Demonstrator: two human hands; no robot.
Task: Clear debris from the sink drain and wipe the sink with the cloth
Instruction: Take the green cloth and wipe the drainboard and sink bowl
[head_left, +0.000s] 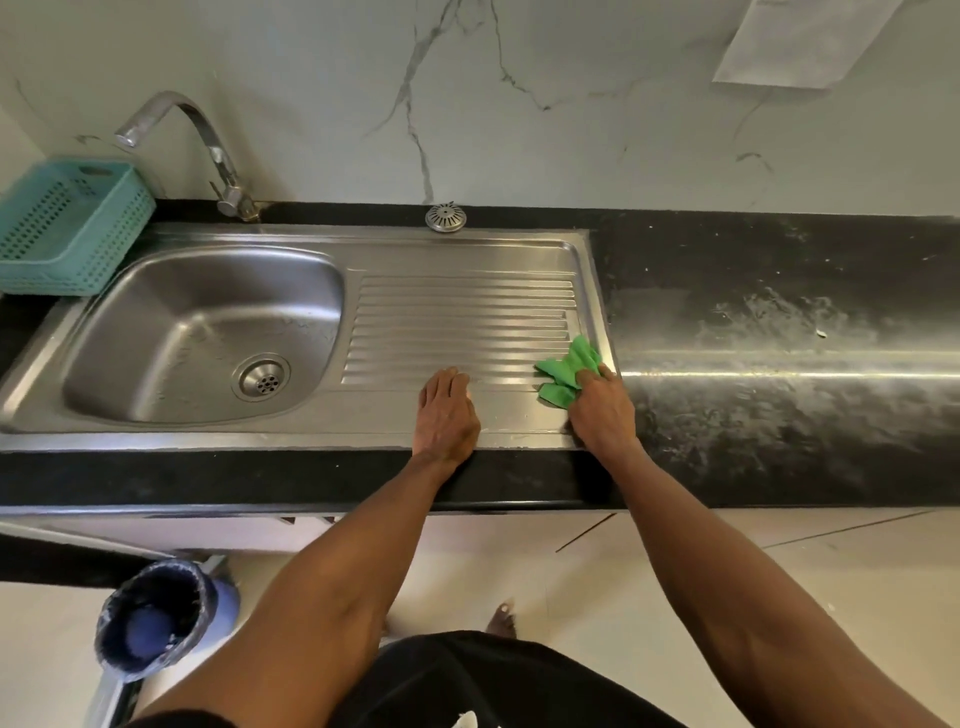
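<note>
A steel sink (156, 291) has its bowl on the left and a ribbed drainboard (462, 317) on the right. The round drain (261, 378) lies at the bowl's bottom. My right hand (602, 410) presses a green cloth (566, 366) onto the drainboard's near right corner. My left hand (447, 415) rests flat, palm down, on the front rim of the drainboard and holds nothing. A domed metal strainer (445, 217) lies on the counter ledge behind the drainboard.
A curved tap (208, 140) stands behind the bowl. A teal plastic basket (67, 223) sits on the counter at far left. The black counter (779, 322) to the right is dusty and smeared. A lined bin (156, 618) stands on the floor at lower left.
</note>
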